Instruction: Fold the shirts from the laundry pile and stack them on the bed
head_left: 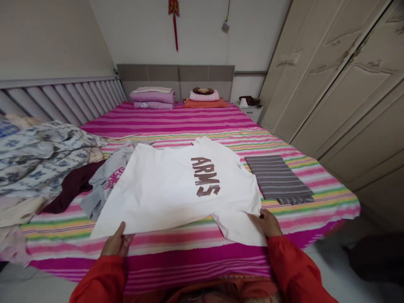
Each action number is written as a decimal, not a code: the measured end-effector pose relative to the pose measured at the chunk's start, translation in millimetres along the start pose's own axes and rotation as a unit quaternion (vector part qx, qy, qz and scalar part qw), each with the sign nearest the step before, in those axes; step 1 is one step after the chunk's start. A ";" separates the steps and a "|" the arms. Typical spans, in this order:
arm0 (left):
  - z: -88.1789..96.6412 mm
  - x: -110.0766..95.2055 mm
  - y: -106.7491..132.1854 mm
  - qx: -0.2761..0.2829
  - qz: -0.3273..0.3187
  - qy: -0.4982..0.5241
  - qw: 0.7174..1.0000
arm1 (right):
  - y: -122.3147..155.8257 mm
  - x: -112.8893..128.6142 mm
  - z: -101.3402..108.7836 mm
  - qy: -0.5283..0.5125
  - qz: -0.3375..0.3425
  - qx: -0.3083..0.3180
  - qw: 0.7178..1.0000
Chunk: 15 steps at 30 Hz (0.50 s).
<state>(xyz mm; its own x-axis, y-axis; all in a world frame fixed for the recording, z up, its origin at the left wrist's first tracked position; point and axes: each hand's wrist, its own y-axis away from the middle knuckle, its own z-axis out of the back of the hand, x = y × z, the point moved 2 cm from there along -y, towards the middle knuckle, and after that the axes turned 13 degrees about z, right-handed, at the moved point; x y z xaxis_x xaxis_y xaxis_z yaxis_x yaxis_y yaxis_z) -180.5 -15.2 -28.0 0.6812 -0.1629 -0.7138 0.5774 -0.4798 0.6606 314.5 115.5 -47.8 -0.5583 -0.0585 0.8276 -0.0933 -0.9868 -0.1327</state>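
A white T-shirt (160,189) with dark "ARMS" lettering lies spread sideways on the bed, its neck toward the right and its hem toward the left. My left hand (117,245) is at the near edge by the hem, with the thumb above the cloth and the fingers partly hidden beneath it. At the shoulder, beside the near sleeve, my right hand (269,224) pinches the fabric. Just past the neck rests a folded grey striped garment (277,176). A grey garment with pink lettering (96,202) is partly covered by the shirt's hem.
On the left lies a heap of clothes, including a floral-patterned cloth (47,155) and a maroon garment (74,185). Folded purple bedding (153,99) and a pink stack (204,96) sit by the headboard (205,75). A wardrobe (341,84) stands along the right.
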 end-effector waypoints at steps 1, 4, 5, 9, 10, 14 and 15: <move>-0.3 -1.0 2.5 -0.014 -0.010 -0.004 1.000 | 1.7 2.8 0.2 -0.032 -0.003 0.001 0.999; -0.4 -3.1 6.1 -0.025 -0.057 -0.009 0.998 | 14.9 6.9 -1.2 -0.186 -0.028 -0.020 0.982; 0.2 -2.6 5.7 -0.024 -0.068 -0.008 0.997 | 21.2 6.0 -1.8 -0.222 -0.041 -0.034 0.974; 6.8 6.1 -3.1 -0.056 -0.071 -0.004 0.996 | 43.8 -4.4 -1.8 -0.210 -0.078 -0.088 0.971; 8.5 8.7 -5.9 -0.067 -0.069 -0.009 0.995 | 46.9 -6.6 -1.0 -0.186 -0.078 -0.087 0.976; 15.5 14.1 -16.0 -0.089 -0.061 -0.070 0.992 | 49.4 -9.0 4.7 -0.092 -0.052 -0.066 0.992; 19.9 13.9 -18.5 -0.093 -0.051 -0.086 0.991 | 49.2 -9.1 4.9 -0.079 -0.046 -0.054 0.994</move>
<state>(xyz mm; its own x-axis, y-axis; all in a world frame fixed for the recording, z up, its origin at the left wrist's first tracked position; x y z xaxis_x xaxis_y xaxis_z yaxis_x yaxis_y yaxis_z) -190.6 -25.7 -54.7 0.5373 -0.2734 -0.7978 0.7237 -0.3362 0.6027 319.1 66.8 -59.3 -0.4069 0.0000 0.9135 -0.2311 -0.9675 -0.1029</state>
